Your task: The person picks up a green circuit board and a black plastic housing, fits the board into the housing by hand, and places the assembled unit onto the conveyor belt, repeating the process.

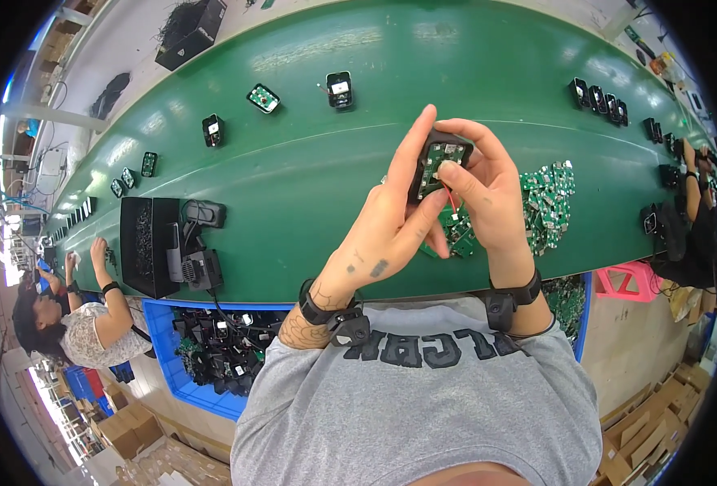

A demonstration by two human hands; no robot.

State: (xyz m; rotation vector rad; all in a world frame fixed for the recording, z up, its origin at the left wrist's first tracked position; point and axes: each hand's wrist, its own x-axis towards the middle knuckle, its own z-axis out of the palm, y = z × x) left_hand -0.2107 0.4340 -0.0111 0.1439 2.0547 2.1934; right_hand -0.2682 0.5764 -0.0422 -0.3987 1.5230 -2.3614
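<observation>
Above the green workbench [294,174], a small black plastic housing [417,180] with a green circuit board [433,165] in it is held between both hands. My left hand [383,219] closes around its left side, the index finger stretched along the edge. My right hand [496,182] grips its right side, with the thumb pressed on the board. Red and dark wires [452,198] hang from the lower end to a small white connector. Beneath and to the right of my hands lies a pile of loose green circuit boards [549,206], partly hidden by my right hand.
Black housings [340,89] stand spread along the belt, with more in a row [597,99] at right. A black bin [132,279] and power adapters [203,270] sit left. Blue crates [204,399] hold parts below. A pink stool [630,283] and co-workers [99,324] flank me.
</observation>
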